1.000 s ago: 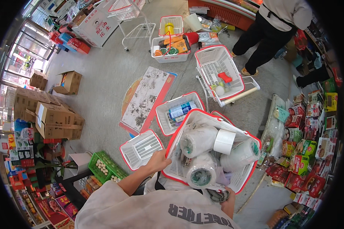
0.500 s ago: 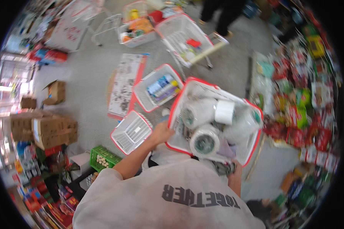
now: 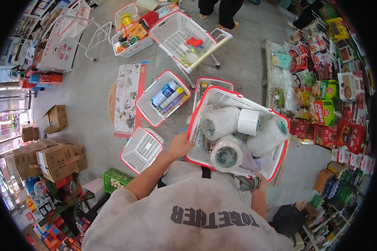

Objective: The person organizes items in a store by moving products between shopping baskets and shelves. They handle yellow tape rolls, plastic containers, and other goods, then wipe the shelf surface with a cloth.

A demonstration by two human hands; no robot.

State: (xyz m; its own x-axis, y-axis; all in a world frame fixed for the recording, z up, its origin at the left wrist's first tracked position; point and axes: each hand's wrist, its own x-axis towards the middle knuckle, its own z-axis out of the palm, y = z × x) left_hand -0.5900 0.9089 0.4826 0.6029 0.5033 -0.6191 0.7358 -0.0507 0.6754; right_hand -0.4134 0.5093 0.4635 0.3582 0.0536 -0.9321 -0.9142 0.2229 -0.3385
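Baskets (image 3: 143, 148) at left and front of the loaded basket (image 3: 222, 98), cart (image 3: 183, 35) beyond, bare floor (image 3: 86, 96) farther left

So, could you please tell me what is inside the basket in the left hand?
The basket in the left hand holds three large whitish rolls, a smaller white roll and something pale purple. These hide most of its bottom; what lies beneath cannot be seen.

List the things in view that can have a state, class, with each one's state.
Left hand, closed on the rim of the large basket
Right hand, at a crumpled grey bundle, grip partly hidden
Large basket, loaded with white rolls
Basket of cans, on the floor
Upper carton, flap open
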